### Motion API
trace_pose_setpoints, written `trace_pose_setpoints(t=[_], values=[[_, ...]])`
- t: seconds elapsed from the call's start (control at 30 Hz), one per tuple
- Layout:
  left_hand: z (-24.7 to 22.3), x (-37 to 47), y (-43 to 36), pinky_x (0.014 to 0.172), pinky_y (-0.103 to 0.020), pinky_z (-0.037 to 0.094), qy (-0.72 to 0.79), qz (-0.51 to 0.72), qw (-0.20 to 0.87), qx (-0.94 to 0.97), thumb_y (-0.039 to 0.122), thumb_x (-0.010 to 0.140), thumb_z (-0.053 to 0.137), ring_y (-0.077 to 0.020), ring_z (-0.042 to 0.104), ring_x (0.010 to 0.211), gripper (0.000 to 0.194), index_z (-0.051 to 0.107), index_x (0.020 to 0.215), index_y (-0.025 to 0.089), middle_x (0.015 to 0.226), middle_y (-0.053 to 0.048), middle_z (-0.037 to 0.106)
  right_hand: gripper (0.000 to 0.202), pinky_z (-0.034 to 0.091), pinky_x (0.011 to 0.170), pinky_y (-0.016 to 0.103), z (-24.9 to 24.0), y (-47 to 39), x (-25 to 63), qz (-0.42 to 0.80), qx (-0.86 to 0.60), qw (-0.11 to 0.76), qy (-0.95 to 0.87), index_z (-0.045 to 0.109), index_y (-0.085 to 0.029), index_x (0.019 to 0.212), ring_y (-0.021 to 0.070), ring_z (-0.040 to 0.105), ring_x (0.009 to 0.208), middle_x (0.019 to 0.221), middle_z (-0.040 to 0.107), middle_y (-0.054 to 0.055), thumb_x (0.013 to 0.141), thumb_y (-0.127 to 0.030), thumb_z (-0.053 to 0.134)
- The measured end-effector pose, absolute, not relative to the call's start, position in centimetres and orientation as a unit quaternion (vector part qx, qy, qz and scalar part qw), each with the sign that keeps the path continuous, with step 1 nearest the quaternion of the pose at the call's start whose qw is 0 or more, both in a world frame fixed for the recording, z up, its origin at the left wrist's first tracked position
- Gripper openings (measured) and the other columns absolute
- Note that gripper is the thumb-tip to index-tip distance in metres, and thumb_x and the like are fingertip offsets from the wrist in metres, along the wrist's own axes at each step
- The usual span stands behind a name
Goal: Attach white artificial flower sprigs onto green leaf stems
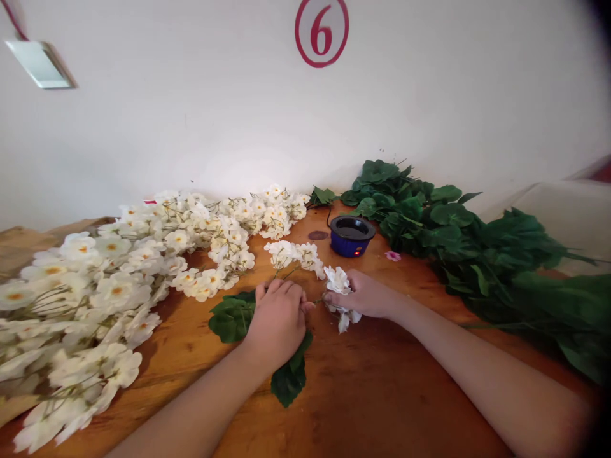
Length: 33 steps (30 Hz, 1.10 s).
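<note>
Near the middle of the table, my left hand [279,321] is closed around the stems of an artificial flower spray, its palm hiding where they join. Green leaves [231,318] stick out on both sides below it, and white blossoms [291,253] reach beyond its fingertips. My right hand [367,294] is closed on a white flower cluster [338,280], thumb and fingers gripping at its base. A thin green stem runs from this cluster toward my left hand. Some petals hang below my right fingers.
White artificial flowers [114,289] are heaped along the left. Green artificial leaves [449,219] are piled on the right. A blue pot [352,236] with dark liquid and a lit red switch stands behind my hands, beside a small pink flower [393,256] on the wooden table [372,394].
</note>
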<state>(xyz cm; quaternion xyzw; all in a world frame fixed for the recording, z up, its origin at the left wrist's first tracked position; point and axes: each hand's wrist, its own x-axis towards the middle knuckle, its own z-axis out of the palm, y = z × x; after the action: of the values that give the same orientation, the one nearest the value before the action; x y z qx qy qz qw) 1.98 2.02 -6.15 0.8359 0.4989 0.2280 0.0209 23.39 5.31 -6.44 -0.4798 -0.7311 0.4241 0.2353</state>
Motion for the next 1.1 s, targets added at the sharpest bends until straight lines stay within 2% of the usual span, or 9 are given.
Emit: trace_pose_setpoints(t=[0.13,0.37,0.67,0.87,1.1], values=[[-6.2,2.1,2.0,0.086,-0.044,0.031,0.501,0.216,0.006,0.838,0.018,0.088,0.051,-0.0257,0.055,0.093,0.011,0.055,0.078,0.02,0.088,-0.006,0.067,0.028,0.039,0.051,0.022,-6.4,4.9,22.9,0.429,-0.487,0.236,-0.724,0.057,-0.016,0.069,0.0112,0.05,0.053,0.061,0.06,0.0,0.081,-0.041,0.063],[-6.5,2.1,2.1,0.084,-0.045,0.032,0.496,0.197,-0.026,0.846,0.016,0.087,0.051,-0.0275,0.055,0.092,0.011,0.054,0.076,0.019,0.087,-0.008,0.066,0.018,0.037,0.048,0.021,-6.1,4.3,21.9,0.399,-0.498,0.253,-0.727,0.051,-0.019,0.064,0.0102,0.047,0.051,0.058,0.055,-0.003,0.078,-0.027,0.06],[-6.6,2.2,2.1,0.083,-0.045,0.032,0.494,0.192,-0.024,0.848,0.016,0.087,0.05,-0.0279,0.056,0.091,0.011,0.055,0.077,0.019,0.086,-0.008,0.067,0.016,0.039,0.047,0.021,-6.5,4.3,21.6,0.431,-0.488,0.248,-0.717,0.052,-0.019,0.066,0.0115,0.052,0.052,0.059,0.058,-0.001,0.079,-0.024,0.058],[-5.9,1.9,2.0,0.082,-0.042,0.03,0.497,0.221,0.025,0.839,0.018,0.088,0.052,-0.024,0.056,0.088,0.013,0.056,0.076,0.019,0.084,-0.004,0.068,0.017,0.04,0.047,0.021,-5.9,4.3,21.6,0.439,-0.527,0.233,-0.689,0.053,-0.017,0.07,0.0103,0.051,0.051,0.06,0.057,-0.001,0.08,-0.029,0.061],[-4.1,0.9,2.1,0.086,-0.038,0.032,0.485,0.312,0.126,0.807,0.036,0.09,0.056,-0.0207,0.057,0.087,0.02,0.063,0.078,0.021,0.083,-0.001,0.067,0.022,0.039,0.047,0.02,-6.7,5.3,22.2,0.489,-0.482,0.29,-0.667,0.055,-0.016,0.069,0.0081,0.048,0.049,0.06,0.056,-0.002,0.08,-0.034,0.063]])
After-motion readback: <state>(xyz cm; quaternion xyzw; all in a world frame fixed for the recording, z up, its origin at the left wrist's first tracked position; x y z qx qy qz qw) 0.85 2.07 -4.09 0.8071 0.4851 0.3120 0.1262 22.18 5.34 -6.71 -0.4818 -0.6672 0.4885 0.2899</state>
